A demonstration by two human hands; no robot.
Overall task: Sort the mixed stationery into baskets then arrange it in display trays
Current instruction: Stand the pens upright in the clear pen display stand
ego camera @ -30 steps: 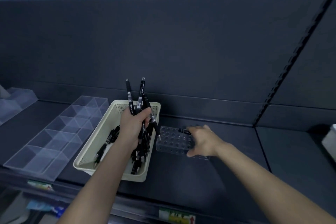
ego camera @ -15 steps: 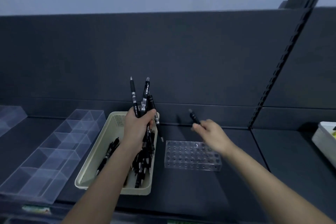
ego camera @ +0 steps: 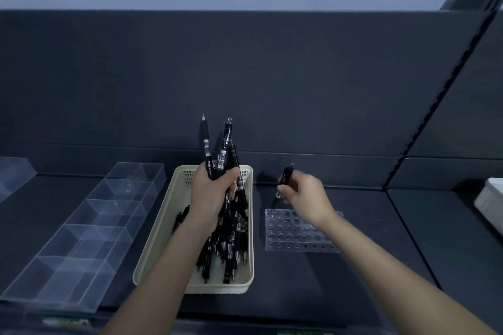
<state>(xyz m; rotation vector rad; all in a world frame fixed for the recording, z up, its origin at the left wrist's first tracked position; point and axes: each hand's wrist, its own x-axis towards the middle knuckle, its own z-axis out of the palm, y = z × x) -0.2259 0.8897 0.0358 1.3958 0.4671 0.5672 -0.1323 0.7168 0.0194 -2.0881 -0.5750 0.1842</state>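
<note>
The left hand (ego camera: 208, 194) hovers over the far half of the basket (ego camera: 160, 239), fingers curled round a bunch of pens (ego camera: 206, 144) that stick up out of the fist, its forearm reaching in over the near edge. The right hand (ego camera: 306, 196) is raised just right of the basket, fingertips pinching one pen (ego camera: 285, 175).

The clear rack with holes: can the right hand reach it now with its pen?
Probably yes. The right hand pinches one black pen just over the far edge of the clear rack, with nothing between them. The left hand and its pen bundle are over the basket.
</note>
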